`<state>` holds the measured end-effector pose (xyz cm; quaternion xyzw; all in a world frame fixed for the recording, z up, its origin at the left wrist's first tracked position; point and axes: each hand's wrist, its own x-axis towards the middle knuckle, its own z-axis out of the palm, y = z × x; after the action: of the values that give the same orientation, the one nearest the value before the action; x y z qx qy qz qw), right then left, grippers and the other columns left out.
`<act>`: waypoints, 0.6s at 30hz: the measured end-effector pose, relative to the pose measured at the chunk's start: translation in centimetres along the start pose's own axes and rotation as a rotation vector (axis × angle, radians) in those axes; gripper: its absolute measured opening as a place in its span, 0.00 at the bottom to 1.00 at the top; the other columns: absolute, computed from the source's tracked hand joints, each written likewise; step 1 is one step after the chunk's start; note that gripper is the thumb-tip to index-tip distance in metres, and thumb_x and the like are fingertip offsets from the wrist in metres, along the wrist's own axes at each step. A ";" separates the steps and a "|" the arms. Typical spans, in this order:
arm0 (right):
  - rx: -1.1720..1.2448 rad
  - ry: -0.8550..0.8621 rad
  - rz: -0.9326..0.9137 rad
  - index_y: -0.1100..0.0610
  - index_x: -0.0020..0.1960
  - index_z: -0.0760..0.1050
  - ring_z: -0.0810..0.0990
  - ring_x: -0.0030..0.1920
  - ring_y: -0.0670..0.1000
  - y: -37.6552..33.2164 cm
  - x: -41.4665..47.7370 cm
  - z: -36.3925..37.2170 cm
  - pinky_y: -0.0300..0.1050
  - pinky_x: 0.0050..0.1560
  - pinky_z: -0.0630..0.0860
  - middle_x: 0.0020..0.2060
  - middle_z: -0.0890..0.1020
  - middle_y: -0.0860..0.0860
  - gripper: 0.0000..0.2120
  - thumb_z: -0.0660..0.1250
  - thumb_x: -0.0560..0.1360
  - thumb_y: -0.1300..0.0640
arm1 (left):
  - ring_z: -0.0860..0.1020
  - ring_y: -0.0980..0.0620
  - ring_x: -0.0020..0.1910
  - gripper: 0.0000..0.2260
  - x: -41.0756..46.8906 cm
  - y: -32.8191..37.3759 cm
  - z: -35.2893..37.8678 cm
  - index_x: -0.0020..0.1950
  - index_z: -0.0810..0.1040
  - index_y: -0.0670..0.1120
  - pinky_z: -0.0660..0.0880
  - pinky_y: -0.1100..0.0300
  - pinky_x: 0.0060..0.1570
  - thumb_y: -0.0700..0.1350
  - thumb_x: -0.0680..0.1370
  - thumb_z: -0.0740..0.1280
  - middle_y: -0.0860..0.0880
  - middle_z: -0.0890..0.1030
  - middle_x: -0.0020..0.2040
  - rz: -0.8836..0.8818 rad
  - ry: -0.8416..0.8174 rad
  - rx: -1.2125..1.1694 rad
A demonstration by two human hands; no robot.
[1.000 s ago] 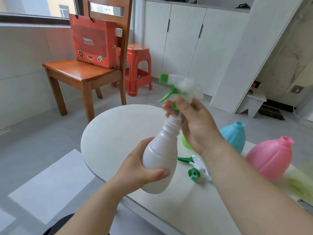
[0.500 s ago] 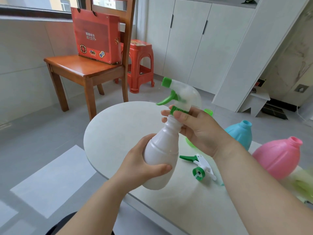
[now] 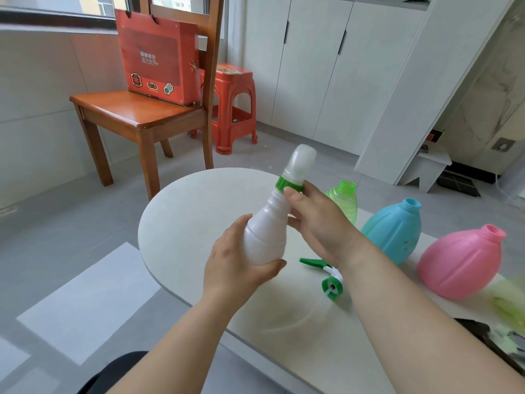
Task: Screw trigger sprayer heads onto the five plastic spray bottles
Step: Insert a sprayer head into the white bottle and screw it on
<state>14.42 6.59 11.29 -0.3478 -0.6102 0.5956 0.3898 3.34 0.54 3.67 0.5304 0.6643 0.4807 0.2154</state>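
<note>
The white bottle (image 3: 265, 237) is held tilted above the rounded near-left end of the pale tabletop (image 3: 199, 211), its base close to that curved edge; left of the edge the grey floor (image 3: 56, 237) lies open up to the wooden chair (image 3: 136, 115) and the red stool (image 3: 233, 109) behind it. The left hand (image 3: 235, 268) is wrapped tight around the bottle's belly, and the right hand (image 3: 318, 223) has its fingertips (image 3: 292, 193) closed on the green collar of the sprayer head (image 3: 298, 169) sitting on the bottle's neck. Behind the right wrist, further along the tabletop, a green bottle (image 3: 343, 200), a blue bottle (image 3: 395, 231) and a pink bottle (image 3: 460, 263) stand uncapped with open mouths; whether anything is inside them cannot be told. A loose sprayer head (image 3: 326, 277), green and white, lies on its side just under the right forearm, near the blue bottle's base. On the chair seat stands a red box (image 3: 159, 58)
</note>
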 end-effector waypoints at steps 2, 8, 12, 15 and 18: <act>0.048 0.030 -0.030 0.52 0.45 0.72 0.76 0.43 0.46 0.0 -0.1 -0.2 0.35 0.46 0.77 0.41 0.76 0.48 0.07 0.57 0.76 0.60 | 0.73 0.49 0.52 0.36 0.0 -0.1 0.1 0.64 0.64 0.56 0.71 0.55 0.46 0.53 0.58 0.75 0.58 0.72 0.52 -0.003 0.002 -0.009; -0.004 0.345 -0.079 0.52 0.39 0.67 0.74 0.41 0.48 0.5 0.2 0.4 0.45 0.51 0.73 0.36 0.73 0.47 0.11 0.70 0.68 0.57 | 0.73 0.52 0.49 0.32 -0.5 0.4 0.7 0.59 0.65 0.60 0.67 0.59 0.41 0.52 0.58 0.75 0.65 0.71 0.45 0.006 0.020 -0.056; -0.112 0.421 -0.158 0.47 0.39 0.64 0.76 0.42 0.46 0.4 0.4 2.0 0.39 0.44 0.71 0.39 0.74 0.47 0.12 0.69 0.68 0.52 | 0.73 0.51 0.53 0.36 -0.8 0.9 1.2 0.62 0.65 0.57 0.68 0.58 0.45 0.54 0.57 0.75 0.60 0.72 0.50 0.003 0.080 -0.087; -0.175 0.392 -0.191 0.46 0.39 0.67 0.79 0.46 0.52 0.2 0.3 2.6 0.42 0.46 0.72 0.43 0.80 0.53 0.08 0.67 0.70 0.52 | 0.73 0.51 0.54 0.37 -1.0 1.0 1.5 0.63 0.65 0.56 0.68 0.57 0.46 0.55 0.56 0.74 0.59 0.72 0.52 0.002 0.100 -0.092; -0.183 0.342 -0.202 0.47 0.37 0.68 0.79 0.43 0.52 -0.2 0.4 2.4 0.44 0.46 0.73 0.36 0.79 0.48 0.08 0.68 0.69 0.53 | 0.72 0.52 0.55 0.38 -1.1 1.0 1.7 0.64 0.63 0.55 0.67 0.58 0.48 0.54 0.57 0.75 0.60 0.70 0.54 -0.009 0.085 -0.102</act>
<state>12.11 5.80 11.51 -0.4149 -0.6184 0.4279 0.5122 5.58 0.18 3.55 0.4950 0.6498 0.5350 0.2157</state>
